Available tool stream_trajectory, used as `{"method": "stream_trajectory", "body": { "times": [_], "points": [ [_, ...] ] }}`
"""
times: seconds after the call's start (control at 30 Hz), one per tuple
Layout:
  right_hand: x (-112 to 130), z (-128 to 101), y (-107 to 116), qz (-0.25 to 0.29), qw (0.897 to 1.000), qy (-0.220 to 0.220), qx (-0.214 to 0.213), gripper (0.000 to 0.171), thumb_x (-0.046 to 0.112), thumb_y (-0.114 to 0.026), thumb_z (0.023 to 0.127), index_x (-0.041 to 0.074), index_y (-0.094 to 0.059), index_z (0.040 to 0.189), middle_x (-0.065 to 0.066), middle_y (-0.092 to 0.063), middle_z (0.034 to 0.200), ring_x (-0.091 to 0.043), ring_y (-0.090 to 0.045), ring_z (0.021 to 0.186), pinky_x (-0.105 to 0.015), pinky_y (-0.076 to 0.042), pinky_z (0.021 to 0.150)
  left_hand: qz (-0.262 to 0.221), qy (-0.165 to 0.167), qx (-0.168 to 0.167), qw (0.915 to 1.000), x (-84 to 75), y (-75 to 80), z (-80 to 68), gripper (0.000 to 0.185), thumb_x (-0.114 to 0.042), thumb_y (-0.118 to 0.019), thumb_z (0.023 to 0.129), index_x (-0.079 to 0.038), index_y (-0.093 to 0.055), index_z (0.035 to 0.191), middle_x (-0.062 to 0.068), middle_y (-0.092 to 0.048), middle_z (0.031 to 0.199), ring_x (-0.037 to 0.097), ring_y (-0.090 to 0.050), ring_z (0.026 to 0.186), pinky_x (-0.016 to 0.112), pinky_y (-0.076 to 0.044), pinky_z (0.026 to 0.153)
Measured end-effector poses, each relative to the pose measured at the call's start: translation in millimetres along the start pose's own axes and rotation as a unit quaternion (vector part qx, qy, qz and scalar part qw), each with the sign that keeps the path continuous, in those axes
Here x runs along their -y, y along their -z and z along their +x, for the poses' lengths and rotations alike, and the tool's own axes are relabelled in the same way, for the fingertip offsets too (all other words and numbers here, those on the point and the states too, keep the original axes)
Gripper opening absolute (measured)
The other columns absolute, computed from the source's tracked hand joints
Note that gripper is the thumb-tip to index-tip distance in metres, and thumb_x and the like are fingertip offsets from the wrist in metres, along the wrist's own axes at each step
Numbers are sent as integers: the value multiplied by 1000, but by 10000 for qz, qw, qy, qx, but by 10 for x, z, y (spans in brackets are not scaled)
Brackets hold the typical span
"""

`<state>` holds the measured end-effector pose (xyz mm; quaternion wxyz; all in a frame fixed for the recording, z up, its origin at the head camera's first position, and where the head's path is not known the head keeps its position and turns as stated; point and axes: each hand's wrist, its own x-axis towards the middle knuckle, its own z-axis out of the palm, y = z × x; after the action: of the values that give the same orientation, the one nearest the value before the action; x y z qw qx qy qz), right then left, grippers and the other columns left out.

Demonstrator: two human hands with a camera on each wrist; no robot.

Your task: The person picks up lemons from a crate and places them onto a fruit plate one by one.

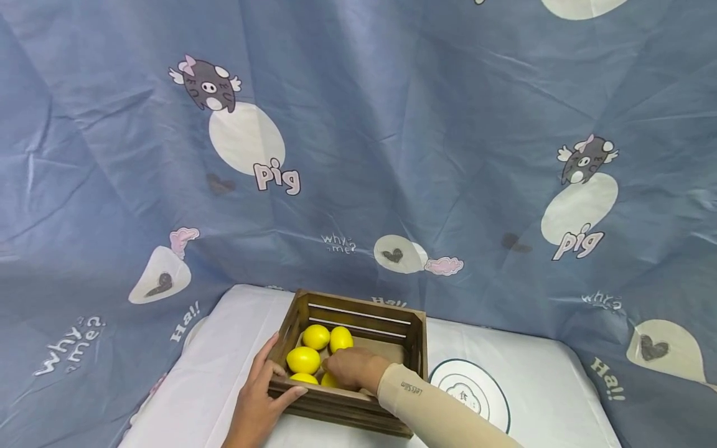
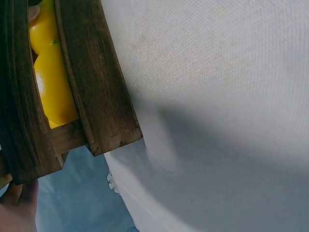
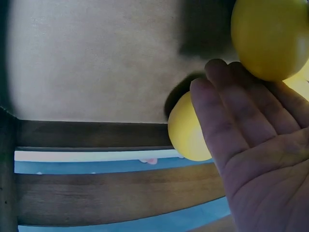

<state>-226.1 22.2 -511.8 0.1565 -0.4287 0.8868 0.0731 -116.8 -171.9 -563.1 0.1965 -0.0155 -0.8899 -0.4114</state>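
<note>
A brown slatted wooden crate (image 1: 336,407) holds several yellow lemons (image 1: 304,360), grouped toward its left side. My left hand (image 1: 259,395) grips the crate's front left corner, its thumb on the front wall and its fingers along the left side. My right hand (image 1: 355,368) reaches inside, among the lemons. In the right wrist view, its fingers (image 3: 251,111) lie nearly straight, with one lemon (image 3: 270,38) at the fingertips and another lemon (image 3: 186,130) behind them. The right thumb is hidden there. Through a slat gap, the left wrist view shows lemons (image 2: 53,87).
The crate stands on a white-covered table (image 1: 538,367). Right of it lies a white plate (image 1: 495,398) with a dark rim, partly covered by the right sleeve (image 1: 431,404). A blue printed curtain (image 1: 347,155) hangs behind and around the table.
</note>
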Motion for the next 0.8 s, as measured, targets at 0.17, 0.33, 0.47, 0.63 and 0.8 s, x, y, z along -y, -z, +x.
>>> {"method": "stream_trajectory", "body": {
  "times": [0.17,0.33,0.47,0.63,0.8],
  "points": [
    [-4,-11,-9,-25,10000,20,5,18,9,-78,90,23,-67,95,8,-56,73,-9,-51,63,-26,-49,57,69,-41,-37,10000,-16,-5,1,43,-41,-89,83,-25,-50,93,-10,-28,168,16,-55,120,41,-53,83],
    [-1,-26,5,-73,9999,-18,78,12,12,-74,94,22,-69,97,8,-58,74,-10,-53,65,-29,-52,61,70,-123,-80,9999,-17,-17,2,44,-38,-90,82,-25,-49,92,-10,-29,168,8,-55,99,33,-52,76],
    [-3,-36,-3,-134,9998,-26,126,8,14,-71,96,22,-69,98,7,-59,75,-11,-54,65,-29,-53,63,74,-116,-89,9999,-1,-31,-4,44,-39,-90,83,-26,-49,92,-10,-29,168,9,-55,102,34,-52,76],
    [-6,-26,-35,-185,9996,-80,183,8,15,-71,97,23,-69,96,8,-60,75,-11,-54,65,-30,-53,64,83,-96,-65,9999,19,-38,-11,42,-41,-89,84,-26,-50,94,-11,-28,169,19,-55,120,39,-53,78],
    [-7,-16,-34,-332,9993,-60,189,8,16,-71,97,22,-68,92,8,-60,74,-11,-54,65,-29,-53,63,94,-153,-86,9998,9,-25,1,41,-40,-89,84,-26,-51,94,-8,-29,169,25,-56,124,41,-54,78]
  ]
}}
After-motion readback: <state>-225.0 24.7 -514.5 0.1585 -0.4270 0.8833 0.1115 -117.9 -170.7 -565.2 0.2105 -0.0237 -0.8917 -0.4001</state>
